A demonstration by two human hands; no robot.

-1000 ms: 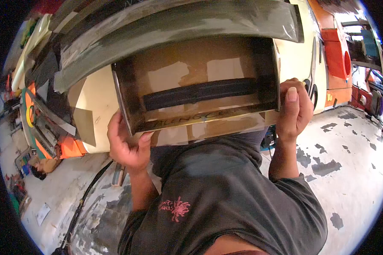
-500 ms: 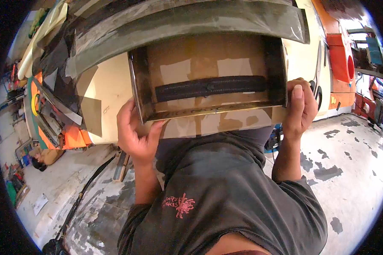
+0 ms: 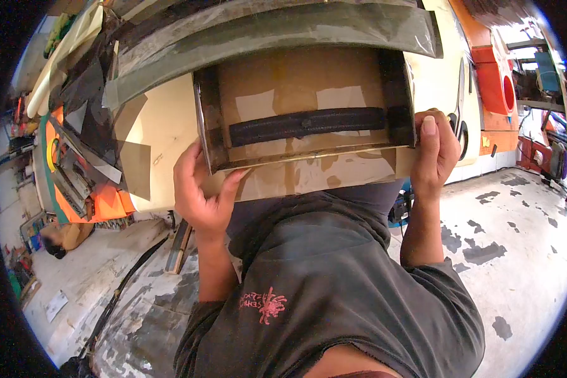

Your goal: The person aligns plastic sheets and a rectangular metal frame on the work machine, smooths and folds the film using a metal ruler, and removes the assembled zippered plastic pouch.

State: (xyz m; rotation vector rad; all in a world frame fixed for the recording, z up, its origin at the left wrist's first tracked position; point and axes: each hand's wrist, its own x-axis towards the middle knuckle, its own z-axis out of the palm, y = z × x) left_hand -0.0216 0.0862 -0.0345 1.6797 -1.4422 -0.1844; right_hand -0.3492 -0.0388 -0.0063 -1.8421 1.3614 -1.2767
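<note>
1. Worn, patchy floor spreads around the pale table, which seems to serve as a work surface within easy reach.
2. Across the far part of the table lies a long dark plastic sheet. It hides the far edge of the box; whether the two touch, I can't tell.
3. At the near table edge is the cardboard box, open side up, close to the person's lap, probably so the inside can be seen.
4. On its near left corner the left hand is clamped, thumb in front and fingers around the side; the right hand is closed at the other end, fingertips hidden. Holding both ends likely keeps it steady.
5. Inside, a black strip lies lengthwise.
6. Just beyond the right hand rest scissors, presumably kept handy.
</note>
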